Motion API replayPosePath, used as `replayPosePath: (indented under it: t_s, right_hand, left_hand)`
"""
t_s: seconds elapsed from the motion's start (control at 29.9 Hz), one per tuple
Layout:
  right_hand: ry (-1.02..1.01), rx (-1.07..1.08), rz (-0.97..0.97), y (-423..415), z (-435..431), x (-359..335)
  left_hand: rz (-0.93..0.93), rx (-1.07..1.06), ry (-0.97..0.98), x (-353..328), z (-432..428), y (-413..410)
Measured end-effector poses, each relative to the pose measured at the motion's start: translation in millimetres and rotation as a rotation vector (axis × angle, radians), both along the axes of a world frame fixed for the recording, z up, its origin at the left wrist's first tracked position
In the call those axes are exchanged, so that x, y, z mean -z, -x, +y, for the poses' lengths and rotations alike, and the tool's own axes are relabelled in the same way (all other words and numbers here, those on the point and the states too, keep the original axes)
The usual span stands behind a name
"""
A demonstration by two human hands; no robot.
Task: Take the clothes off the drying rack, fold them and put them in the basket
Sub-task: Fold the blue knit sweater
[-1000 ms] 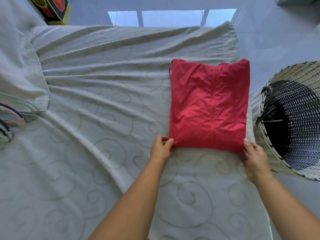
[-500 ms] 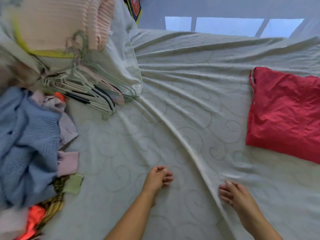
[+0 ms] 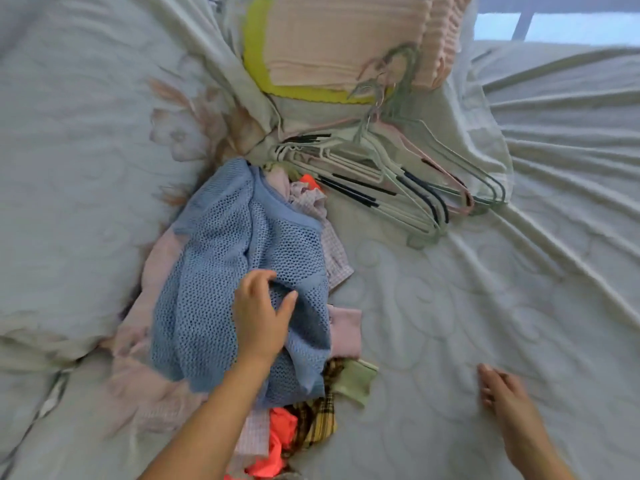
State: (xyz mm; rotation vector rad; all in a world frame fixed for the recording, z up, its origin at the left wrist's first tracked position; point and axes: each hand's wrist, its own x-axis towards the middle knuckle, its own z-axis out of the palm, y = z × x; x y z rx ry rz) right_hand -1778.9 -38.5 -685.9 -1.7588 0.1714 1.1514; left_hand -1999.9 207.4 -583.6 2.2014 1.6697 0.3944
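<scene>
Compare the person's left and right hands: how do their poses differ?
The left hand curls round a fold of the blue mesh top; the right hand lies open on the bedsheet, holding nothing. The left hand reaches farther forward than the right hand. Both are bare.

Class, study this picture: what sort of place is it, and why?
Probably a bedroom: a wrinkled bed sheet, a floral duvet, and loose hangers beside a clothes pile topped by a blue knit top.

Bare forearms, bare hands, left [image 3: 260,318] and right [image 3: 504,393]
</scene>
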Motion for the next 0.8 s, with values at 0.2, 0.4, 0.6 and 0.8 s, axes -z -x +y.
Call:
replayPosePath:
  t_s: [0.2, 0.4, 0.6, 0.8]
  right_hand:
    - [0.022, 0.055, 0.105, -3.9, 7.6, -20.5]
    - [-0.119, -0.103, 0.090, 55.2, 60.0, -44.6]
    - [-0.329, 0.080, 0.329, 73.3, 131.7, -71.7]
    - [-0.364, 0.128, 0.519, 24.5, 77.7, -85.1]
  left_hand:
    - [0.300, -0.225, 0.401, 8.1, 97.2, 4.9]
    - [-0.491, -0.280, 0.791, -19.2, 50.2, -18.4]
    - [-0.922, -0.098, 1.360, -46.8, -54.0, -40.5]
    - [-0.815, 0.045, 1.684, -34.6, -138.2, -52.9]
